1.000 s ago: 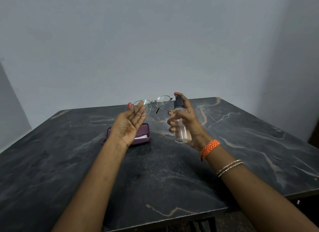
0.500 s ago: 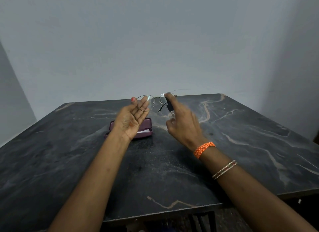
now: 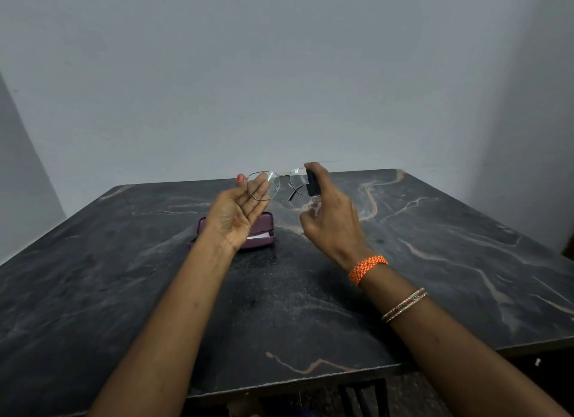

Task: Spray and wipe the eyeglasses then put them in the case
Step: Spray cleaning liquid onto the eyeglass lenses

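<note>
Thin metal-framed eyeglasses (image 3: 281,184) are held up over the table, with my left hand (image 3: 237,213) pinching the left lens rim between thumb and fingers, palm facing me. My right hand (image 3: 332,218) grips a small clear spray bottle (image 3: 313,193) with a black nozzle, forefinger on top of the nozzle, right beside the right lens. A purple glasses case (image 3: 264,227) lies open on the table beneath my left hand, with a white cloth (image 3: 259,237) showing inside it.
The dark marble table (image 3: 435,261) runs to a plain grey wall at the back. Its front edge is close to me, with a dark chair back (image 3: 363,395) below it.
My right hand has tilted the spray bottle forward and moved it up against the right lens. My left hand holds the glasses in about the same place.
</note>
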